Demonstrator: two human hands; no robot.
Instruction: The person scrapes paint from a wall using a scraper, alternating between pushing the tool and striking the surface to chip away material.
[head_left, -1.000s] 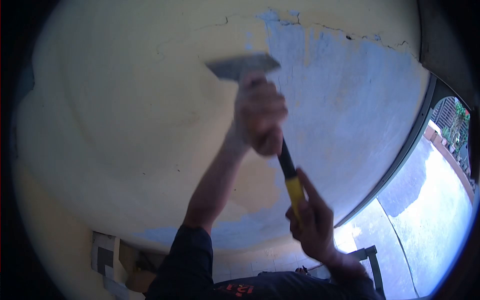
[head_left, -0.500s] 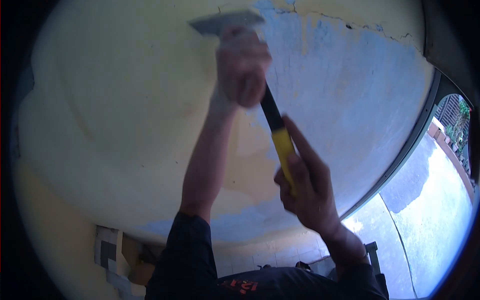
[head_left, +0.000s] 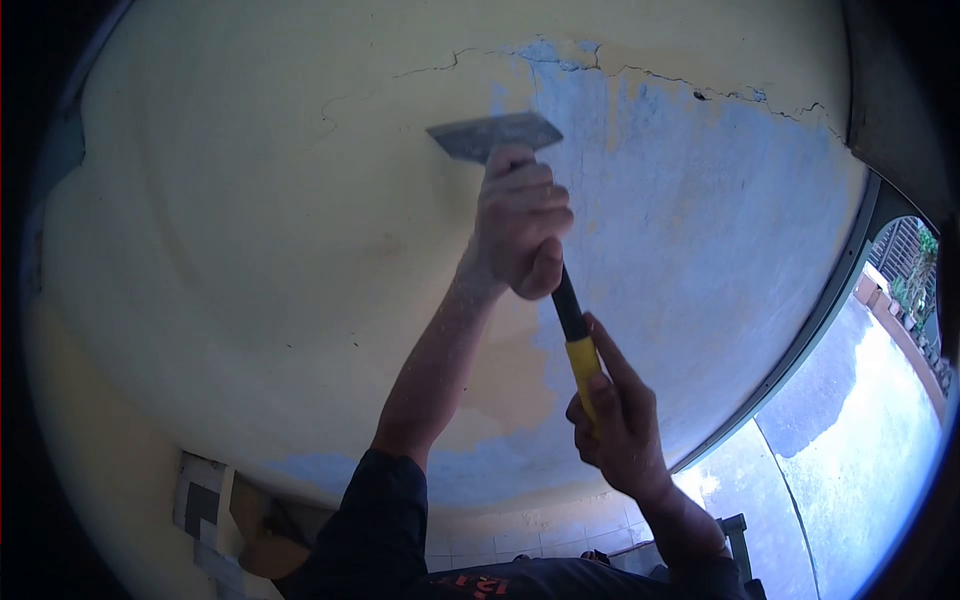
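Both hands hold a scraper (head_left: 494, 136) with a wide grey metal blade and a black-and-yellow handle (head_left: 576, 340), raised against a ceiling (head_left: 250, 230). My left hand (head_left: 520, 225) grips the shaft just below the blade. My right hand (head_left: 612, 415) wraps the yellow end of the handle. The blade edge lies on the boundary between cream-yellow paint on the left and a scraped bluish-grey patch (head_left: 700, 220) on the right.
A crack (head_left: 640, 72) runs along the ceiling above the scraped patch. A dark frame edge (head_left: 830, 300) curves down the right, with a sunlit paved yard (head_left: 860, 430) beyond. Cardboard pieces (head_left: 215, 510) lie low on the left.
The scraper and both hands were pushed up and left half a second ago, and have now come back down and right, close to where they were a second ago.
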